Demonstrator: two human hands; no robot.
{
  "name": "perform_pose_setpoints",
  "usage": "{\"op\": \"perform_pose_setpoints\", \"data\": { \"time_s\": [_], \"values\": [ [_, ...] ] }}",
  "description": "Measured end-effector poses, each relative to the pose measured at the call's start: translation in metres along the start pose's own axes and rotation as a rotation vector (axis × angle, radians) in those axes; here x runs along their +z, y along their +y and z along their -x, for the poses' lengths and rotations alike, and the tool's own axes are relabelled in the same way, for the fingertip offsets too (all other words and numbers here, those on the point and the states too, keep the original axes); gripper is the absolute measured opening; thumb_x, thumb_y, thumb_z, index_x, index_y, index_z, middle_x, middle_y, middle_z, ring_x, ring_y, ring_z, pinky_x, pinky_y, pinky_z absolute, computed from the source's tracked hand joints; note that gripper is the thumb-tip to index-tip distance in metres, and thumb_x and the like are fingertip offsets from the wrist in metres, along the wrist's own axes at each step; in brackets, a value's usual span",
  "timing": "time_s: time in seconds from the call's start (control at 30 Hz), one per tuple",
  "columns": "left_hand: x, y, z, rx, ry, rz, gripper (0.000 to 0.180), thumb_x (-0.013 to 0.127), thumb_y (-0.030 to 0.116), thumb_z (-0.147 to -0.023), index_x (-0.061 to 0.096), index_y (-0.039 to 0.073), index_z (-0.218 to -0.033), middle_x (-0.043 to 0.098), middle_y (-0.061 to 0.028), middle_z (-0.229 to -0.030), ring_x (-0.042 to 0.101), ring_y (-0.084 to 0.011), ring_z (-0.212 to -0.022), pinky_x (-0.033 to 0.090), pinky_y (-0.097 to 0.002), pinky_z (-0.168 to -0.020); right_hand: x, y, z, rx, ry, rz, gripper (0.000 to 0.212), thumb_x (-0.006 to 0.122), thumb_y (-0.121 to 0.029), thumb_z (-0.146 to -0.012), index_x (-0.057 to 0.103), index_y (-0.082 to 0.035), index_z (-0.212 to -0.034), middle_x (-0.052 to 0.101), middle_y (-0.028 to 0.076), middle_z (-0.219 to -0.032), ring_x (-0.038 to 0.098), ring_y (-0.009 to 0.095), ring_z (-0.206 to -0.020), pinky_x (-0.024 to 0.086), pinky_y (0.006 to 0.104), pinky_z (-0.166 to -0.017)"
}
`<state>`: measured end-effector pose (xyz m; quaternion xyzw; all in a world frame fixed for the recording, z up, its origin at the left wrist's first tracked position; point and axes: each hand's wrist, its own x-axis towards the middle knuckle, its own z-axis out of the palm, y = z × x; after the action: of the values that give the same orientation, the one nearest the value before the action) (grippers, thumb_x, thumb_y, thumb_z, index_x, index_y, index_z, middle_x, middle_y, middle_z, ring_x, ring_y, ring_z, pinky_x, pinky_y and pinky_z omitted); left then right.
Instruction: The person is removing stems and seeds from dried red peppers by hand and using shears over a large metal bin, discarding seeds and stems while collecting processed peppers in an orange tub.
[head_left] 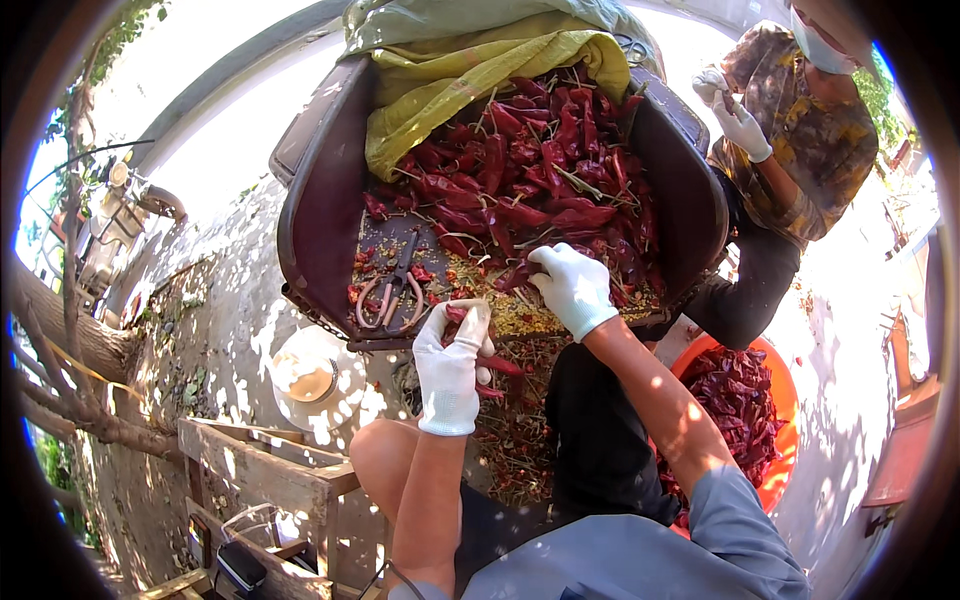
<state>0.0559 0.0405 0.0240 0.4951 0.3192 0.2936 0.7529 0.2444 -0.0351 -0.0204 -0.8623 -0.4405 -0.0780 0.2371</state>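
Red peppers are in the left hand, which is closed around them, with red ends poking out on its right side and more red showing at its top. The hand is just off the near edge of the cart bed. The right hand is at the near side of the pile, fingers curled; I cannot tell whether they grip a pepper. The pile fills much of the bed, partly under a yellow sack at the far end. Scissors lie left of the pile, handles toward the wearer, among red scraps. Yellow seeds cover the near edge. Stems and scraps litter the ground below. An orange tub of dark red peppers is at right. Beyond it is a co-worker in white gloves; a wooden frame is at lower left
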Motion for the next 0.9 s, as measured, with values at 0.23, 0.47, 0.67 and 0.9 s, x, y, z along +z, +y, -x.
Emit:
{"op": "perform_pose_setpoints", "data": {
  "time_s": [0.23, 0.47, 0.67, 0.9],
  "values": [
    [0.012, -0.008, 0.006, 0.425, -0.032, -0.624, 0.02, 0.071, 0.006, -0.088, 0.071, -0.001, -0.108, 0.068, -0.0016, -0.091, 0.058, -0.0052, -0.079, 0.049, -0.0225, -0.074, -0.054, -0.031, 0.043, -0.122, 0.012, -0.434, 0.028, 0.073, -0.013, -0.078, 0.067, -0.01, -0.105, 0.067, 0.009, -0.093, 0.068, 0.029, -0.079, 0.055, 0.0378, -0.07],
    [0.018, -0.018, 0.014, 0.34, -0.286, -0.41, 0.018, 0.073, 0.006, -0.088, 0.071, -0.001, -0.105, 0.064, 0.0017, -0.086, 0.058, -0.0054, -0.082, 0.05, -0.023, -0.077, -0.07, -0.031, 0.08, 0.043, 0.066, -0.9, 0.034, 0.073, -0.001, -0.083, 0.067, -0.004, -0.116, 0.07, 0.007, -0.097, 0.069, 0.014, -0.084, 0.055, 0.0267, -0.076],
    [0.048, -0.01, 0.037, 0.003, -0.271, -0.288, 0.015, 0.07, 0.019, -0.091, 0.072, 0.007, -0.101, 0.056, 0.0031, -0.064, 0.044, -0.0006, -0.05, 0.03, -0.0168, -0.04, -0.101, -0.015, 0.131, 0.252, 0.094, -0.968, 0.022, 0.066, -0.003, -0.09, 0.065, 0.003, -0.112, 0.072, 0.009, -0.092, 0.065, 0.01, -0.081, 0.053, 0.0251, -0.077],
    [0.139, -0.041, 0.057, -0.061, -0.532, 0.065, 0.036, 0.053, 0.027, -0.103, 0.058, 0.0, -0.126, 0.065, -0.0062, -0.095, 0.062, -0.0097, -0.078, 0.045, -0.0169, -0.049, -0.185, -0.01, 0.237, 0.32, -0.067, -1.117, 0.02, 0.065, 0.001, -0.091, 0.064, 0.003, -0.111, 0.07, 0.008, -0.094, 0.066, 0.011, -0.084, 0.053, 0.0264, -0.079]
  ]
}}
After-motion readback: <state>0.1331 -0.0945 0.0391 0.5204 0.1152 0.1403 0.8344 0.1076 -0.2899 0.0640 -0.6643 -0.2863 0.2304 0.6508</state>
